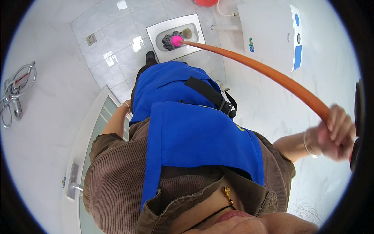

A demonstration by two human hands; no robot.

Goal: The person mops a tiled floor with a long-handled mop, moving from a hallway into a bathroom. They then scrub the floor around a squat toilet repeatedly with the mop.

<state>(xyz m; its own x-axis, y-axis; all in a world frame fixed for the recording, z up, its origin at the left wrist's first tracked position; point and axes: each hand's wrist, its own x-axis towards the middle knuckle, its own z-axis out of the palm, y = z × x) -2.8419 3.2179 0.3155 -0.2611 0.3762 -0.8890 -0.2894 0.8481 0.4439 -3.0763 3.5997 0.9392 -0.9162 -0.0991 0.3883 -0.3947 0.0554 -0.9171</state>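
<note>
Far to the right, my right hand (337,134) is closed round the upper end of a mop's orange-brown wooden handle (257,64). The handle slants away to a pink mop socket (177,40) with dark grey strands (169,42). Those strands rest in the basin of a white squat toilet (153,36) set in the floor. My left arm hangs at my side, and the left hand (126,105) is by my hip against the blue apron (206,134). Its fingers are hidden, so I cannot tell their state.
A white box-shaped unit (267,33) is on the right wall, with a white pipe (226,27) beside it. A red rounded object (205,2) shows at the top. A floor drain (91,39) lies left. A shower hose (25,80) hangs by the left wall, and a door handle (76,186) is lower left.
</note>
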